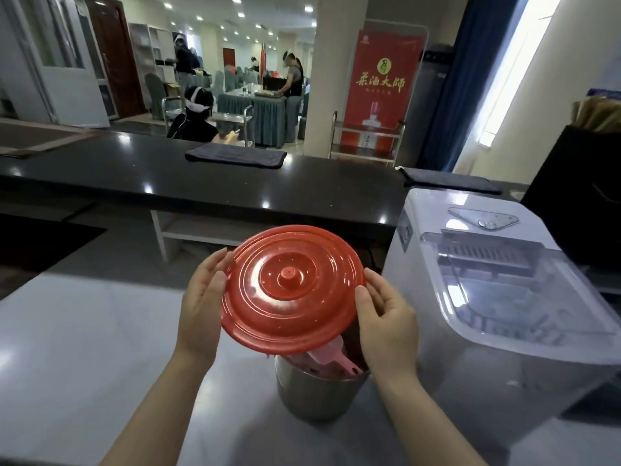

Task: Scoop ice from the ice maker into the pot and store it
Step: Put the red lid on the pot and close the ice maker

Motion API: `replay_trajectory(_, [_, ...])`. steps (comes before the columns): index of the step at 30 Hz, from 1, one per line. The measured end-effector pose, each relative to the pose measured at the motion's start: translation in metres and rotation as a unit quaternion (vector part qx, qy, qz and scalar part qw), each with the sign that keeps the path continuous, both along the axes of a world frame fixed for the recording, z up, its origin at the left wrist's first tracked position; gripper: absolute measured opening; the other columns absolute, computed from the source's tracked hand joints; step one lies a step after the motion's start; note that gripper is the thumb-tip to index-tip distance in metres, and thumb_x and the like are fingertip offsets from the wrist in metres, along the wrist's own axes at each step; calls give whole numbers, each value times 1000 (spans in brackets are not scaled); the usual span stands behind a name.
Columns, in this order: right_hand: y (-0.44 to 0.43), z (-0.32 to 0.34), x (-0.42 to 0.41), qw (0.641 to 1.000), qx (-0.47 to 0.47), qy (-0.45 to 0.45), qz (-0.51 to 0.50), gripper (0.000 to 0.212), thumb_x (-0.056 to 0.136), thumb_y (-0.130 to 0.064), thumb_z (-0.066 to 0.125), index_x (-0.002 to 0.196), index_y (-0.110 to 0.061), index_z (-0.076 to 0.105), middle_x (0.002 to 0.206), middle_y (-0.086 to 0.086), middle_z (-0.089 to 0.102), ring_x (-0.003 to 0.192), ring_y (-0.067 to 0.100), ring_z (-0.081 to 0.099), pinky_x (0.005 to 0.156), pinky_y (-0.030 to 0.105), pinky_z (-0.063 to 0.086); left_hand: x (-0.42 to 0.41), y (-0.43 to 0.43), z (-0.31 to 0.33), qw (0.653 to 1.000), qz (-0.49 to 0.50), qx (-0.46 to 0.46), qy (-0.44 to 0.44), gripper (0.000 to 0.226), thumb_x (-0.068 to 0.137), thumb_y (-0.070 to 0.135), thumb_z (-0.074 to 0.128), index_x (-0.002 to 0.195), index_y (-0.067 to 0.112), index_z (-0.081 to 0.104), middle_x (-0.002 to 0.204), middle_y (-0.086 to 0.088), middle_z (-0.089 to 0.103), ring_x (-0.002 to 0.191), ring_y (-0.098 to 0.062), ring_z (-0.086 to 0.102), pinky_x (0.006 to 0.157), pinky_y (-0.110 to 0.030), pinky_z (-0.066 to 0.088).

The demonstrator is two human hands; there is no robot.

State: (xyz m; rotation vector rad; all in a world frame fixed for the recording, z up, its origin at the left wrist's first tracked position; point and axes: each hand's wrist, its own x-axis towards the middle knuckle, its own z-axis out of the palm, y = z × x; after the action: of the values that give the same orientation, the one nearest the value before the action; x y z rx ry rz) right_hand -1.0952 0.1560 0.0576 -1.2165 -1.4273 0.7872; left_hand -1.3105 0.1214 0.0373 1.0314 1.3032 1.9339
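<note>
I have the red lid [292,287] up in the air between both hands, tilted so its top and small centre knob face me. My left hand [201,307] lies against the lid's left rim with the fingers [220,260] nearly straight and spread along the edge, pressing in rather than wrapping it. My right hand [386,317] is on the opposite rim, thumb lapped over the top edge and the other fingers [374,279] curved round the outside, so that side is pinched. The lid hangs just above the steel pot [316,391], clear of its rim and covering most of the opening from my view. The pot stands upright on the pale grey desk [84,348], near me. A pink scoop [332,359] rests inside it, leaning against the right wall with part of it showing below the lid's lower edge. Just to the right of the pot, on the same desk, sits the white ice maker [504,297]; its clear top cover is down, and I can make out pale shapes through it but not clearly enough to name them. Beyond the desk runs a long black counter [201,183] with a folded dark cloth [235,155] lying on it. Behind that stands a red banner [379,92] beside a pillar.
</note>
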Motion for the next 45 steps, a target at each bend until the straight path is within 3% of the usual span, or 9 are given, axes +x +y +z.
replay_trajectory(3, [-4, -9, 7, 999, -8, -51, -6, 34, 94, -31, 56, 126, -42, 53, 102, -29, 60, 96, -12, 56, 80, 11, 43, 10, -1, -12, 1000, -8, -26, 6, 38, 84, 39, 44, 122, 36, 51, 122, 9, 62, 111, -11, 60, 88, -28, 50])
replay_trajectory(8, [-4, -26, 17, 996, -48, -77, 0, 51, 94, -27, 56, 142, -31, 41, 130, -18, 54, 119, 1, 49, 100, 26, 42, 23, 0, -25, 996, -42, -76, 34, 40, 85, 46, 47, 125, 49, 42, 123, 26, 54, 119, -10, 54, 99, -37, 46])
replay_trajectory(14, [-10, -34, 22, 994, -91, -58, 6, 55, 96, -25, 51, 148, -24, 33, 140, -10, 48, 130, 10, 43, 106, 27, 37, 42, -5, -29, 992, -67, -98, 48, 48, 99, 24, 46, 143, 35, 29, 128, 27, 43, 114, 14, 44, 89, -12, 37])
replay_trajectory(20, [-18, -37, 15, 993, -81, -90, -14, 56, 93, -24, 50, 147, -21, 36, 150, -3, 39, 140, 13, 33, 115, 38, 30, 37, -7, -29, 990, -57, -110, 63, 49, 100, 20, 42, 144, 35, 28, 121, 40, 38, 112, 21, 39, 98, -17, 31])
replay_trajectory(24, [-19, -33, 10, 991, -88, -98, -3, 57, 95, -12, 49, 149, -18, 33, 153, -5, 33, 142, 9, 25, 115, 25, 22, 32, -10, -29, 990, -56, -112, 67, 50, 100, 19, 42, 144, 34, 27, 122, 40, 37, 111, 25, 38, 99, -15, 31])
replay_trajectory(27, [-18, -33, 5, 991, -92, -97, -5, 57, 93, -8, 47, 148, -19, 34, 151, -4, 37, 140, 9, 30, 116, 29, 25, 27, -12, -28, 989, -63, -110, 72, 50, 99, 19, 42, 145, 33, 27, 120, 40, 40, 106, 31, 39, 91, -8, 33])
replay_trajectory(36, [-14, -26, -22, 990, -117, -73, 36, 59, 89, -10, 48, 146, -22, 38, 149, -4, 41, 137, 8, 36, 114, 29, 31, 0, -16, -26, 993, -51, -88, 62, 53, 97, 24, 47, 145, 34, 25, 124, 40, 36, 110, 29, 37, 92, -8, 32])
replay_trajectory(41, [-12, -32, -39, 987, -116, -73, 83, 62, 75, -25, 46, 136, -35, 47, 123, -5, 61, 112, 14, 57, 98, 38, 47, -18, -20, -22, 993, -16, -91, 78, 50, 100, 19, 40, 146, 33, 25, 129, 35, 36, 113, 25, 35, 93, -9, 30])
replay_trajectory(45, [-13, -28, -43, 982, -119, -89, 117, 56, 86, -22, 51, 141, -28, 44, 149, -4, 40, 139, 12, 34, 113, 34, 32, -22, -26, -23, 984, -26, -112, 134, 46, 96, 14, 49, 136, 36, 38, 128, 27, 47, 116, 16, 44, 97, -10, 35])
